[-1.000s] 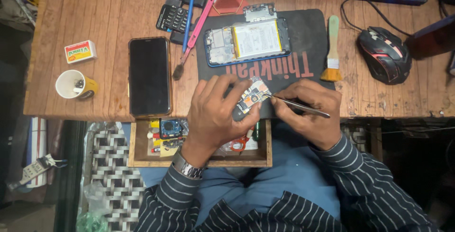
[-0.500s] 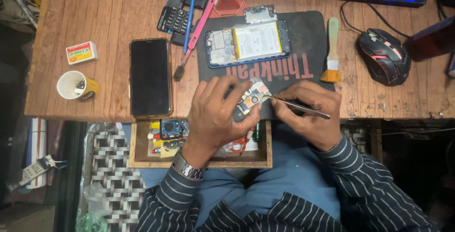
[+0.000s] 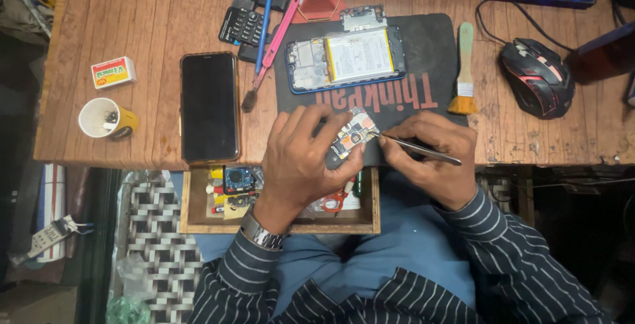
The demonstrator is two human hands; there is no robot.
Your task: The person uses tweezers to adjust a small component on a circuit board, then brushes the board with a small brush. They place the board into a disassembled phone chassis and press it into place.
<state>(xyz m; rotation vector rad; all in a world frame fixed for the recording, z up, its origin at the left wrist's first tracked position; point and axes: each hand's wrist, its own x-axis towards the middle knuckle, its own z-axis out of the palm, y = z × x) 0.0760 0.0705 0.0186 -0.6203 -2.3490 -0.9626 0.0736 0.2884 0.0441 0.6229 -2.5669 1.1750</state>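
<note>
Centre of frame, at the near edge of the wooden worktop [image 3: 159, 19]: left hand [image 3: 301, 155] is closed around a small circuit board [image 3: 355, 133], fingers curled over its lower left end, thumb side propping it up above the dark mat [image 3: 430, 52]. The board's long axis runs diagonally, lower left to upper right, and its free upper right end points toward the right hand [image 3: 430, 155]. Right hand is closed in a pinch on thin metal tweezers [image 3: 417, 147]; the tweezers lie nearly level, handle trailing to the right, tip aimed left and touching or just short of the board's right edge, cannot tell which. So the board lies directly left of the tweezer tip, and the right hand is the one placed to work on it while the left only holds. Upper centre on the mat: an opened phone [image 3: 344, 58] with its back off, battery showing. To its left, a blue pen [image 3: 262, 29] and a pink-handled brush [image 3: 274, 39]; further left, a dark phone [image 3: 210, 105] lying face up. Far left: a small cup [image 3: 106, 119] and a small box [image 3: 114, 72]. Right of the mat: a wide brush [image 3: 464, 72] and a mouse [image 3: 536, 79]. Below the worktop edge, an open wooden drawer [image 3: 192, 205] holds small parts. Against the earlier frames: both hands, board and tweezers sit in the same positions; no visible shift.
</note>
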